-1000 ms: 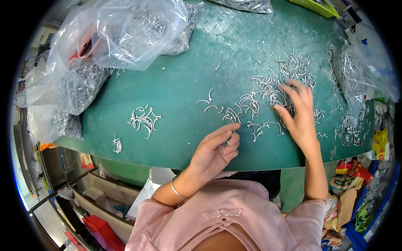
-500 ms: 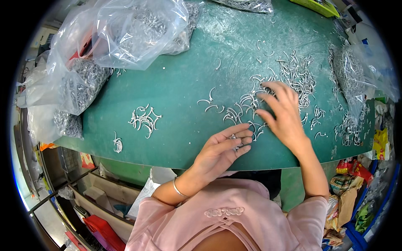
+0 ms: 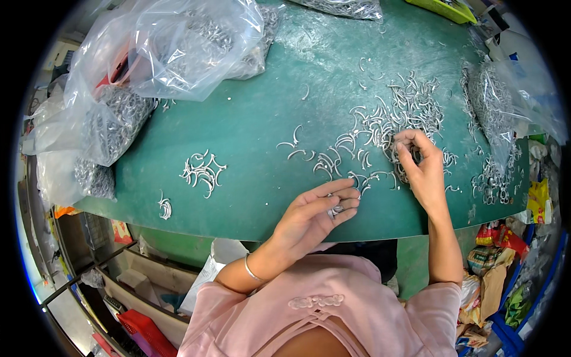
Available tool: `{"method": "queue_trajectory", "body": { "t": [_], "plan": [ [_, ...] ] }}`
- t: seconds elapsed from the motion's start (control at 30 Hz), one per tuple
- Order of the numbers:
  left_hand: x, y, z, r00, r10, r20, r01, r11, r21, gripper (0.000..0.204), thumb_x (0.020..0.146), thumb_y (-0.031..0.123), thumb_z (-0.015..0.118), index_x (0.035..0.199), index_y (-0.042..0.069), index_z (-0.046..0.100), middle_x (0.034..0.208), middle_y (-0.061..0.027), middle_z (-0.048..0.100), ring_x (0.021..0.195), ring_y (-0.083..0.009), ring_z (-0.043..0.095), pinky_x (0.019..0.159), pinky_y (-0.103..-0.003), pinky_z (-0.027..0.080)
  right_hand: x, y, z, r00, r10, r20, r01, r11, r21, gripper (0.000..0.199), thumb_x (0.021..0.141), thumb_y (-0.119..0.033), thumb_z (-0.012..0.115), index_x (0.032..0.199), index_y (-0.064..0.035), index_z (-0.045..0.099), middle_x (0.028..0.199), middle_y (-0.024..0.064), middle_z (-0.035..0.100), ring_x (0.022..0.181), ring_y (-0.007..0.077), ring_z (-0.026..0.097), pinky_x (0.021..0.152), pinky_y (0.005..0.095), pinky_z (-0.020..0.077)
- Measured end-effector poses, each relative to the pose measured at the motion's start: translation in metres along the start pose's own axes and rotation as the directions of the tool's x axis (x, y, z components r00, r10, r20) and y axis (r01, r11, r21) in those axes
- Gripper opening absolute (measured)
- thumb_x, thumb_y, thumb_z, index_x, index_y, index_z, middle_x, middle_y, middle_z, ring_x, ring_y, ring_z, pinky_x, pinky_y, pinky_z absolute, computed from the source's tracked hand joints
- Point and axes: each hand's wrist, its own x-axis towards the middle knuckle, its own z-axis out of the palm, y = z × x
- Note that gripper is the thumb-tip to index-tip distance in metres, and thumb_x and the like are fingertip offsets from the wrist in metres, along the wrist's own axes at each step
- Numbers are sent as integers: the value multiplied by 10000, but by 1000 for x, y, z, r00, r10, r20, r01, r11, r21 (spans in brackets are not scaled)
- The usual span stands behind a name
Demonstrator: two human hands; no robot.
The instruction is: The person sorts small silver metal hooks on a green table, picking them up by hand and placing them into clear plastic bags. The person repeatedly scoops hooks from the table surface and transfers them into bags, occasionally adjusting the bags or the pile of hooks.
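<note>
The green table (image 3: 250, 131) carries a loose heap of curved silver pieces (image 3: 413, 101) right of centre, thinning toward the left. A small cluster (image 3: 203, 174) lies well to the left, a smaller bunch (image 3: 165, 208) nearer the front edge. Clear plastic bags (image 3: 196, 56) of metal parts rest upper left; another bag (image 3: 493, 98) sits at right, beside scattered bits (image 3: 492, 184).

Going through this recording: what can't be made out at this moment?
Head view: how many metal pieces the left hand holds; the hand covers some.
Head view: whether the right hand grips a piece; it overlaps the pile.
Head view: what the yellow-green tray holds; the top edge cuts it off.
</note>
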Motion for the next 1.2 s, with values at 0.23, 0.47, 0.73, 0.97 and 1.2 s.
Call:
{"method": "queue_trajectory", "body": {
  "t": [0.23,0.47,0.73,0.97,1.2],
  "plan": [
    [0,1,-2,1000,12,2,-12,1000,-14,367,922,1,503,1286,-45,504,1158,-153,608,1031,-218,602,958,-350,479,-4,6,-21,991,-134,20,136,971,-198,136,806,13,618,941,-3,626,894,111,604,828,262,550,773,352,434],
    [0,1,-1,999,21,-32,-22,1000,-9,366,922,3,504,1284,-51,502,1147,-154,613,1031,-221,605,961,-351,477,-8,-18,-6,930,-349,116,360,798,-484,228,758,-63,701,968,-46,612,1003,98,571,972,294,516,833,394,388],
    [-4,3,-7,999,44,-5,-44,999,3,371,930,28,509,1291,-55,492,1154,-145,612,1052,-208,596,968,-340,472,-9,-17,9,949,-289,123,306,763,-570,127,770,-80,699,811,-50,583,913,83,532,891,275,491,781,395,348],
    [0,3,5,999,16,-52,-14,999,47,389,929,37,501,1299,-78,471,1199,-172,587,1110,-237,569,1005,-380,445,0,-17,40,905,-399,145,411,737,-537,191,753,-132,727,860,-64,585,950,81,524,915,273,482,778,396,341],
    [-2,3,15,993,-1,-114,-1,1000,-15,384,948,85,492,1286,-96,463,1229,-164,554,1140,-257,525,1011,-393,414,-25,-28,32,926,-359,121,369,927,-74,143,750,-63,710,850,-52,609,929,80,613,899,270,542,805,395,390]
  ]
}}
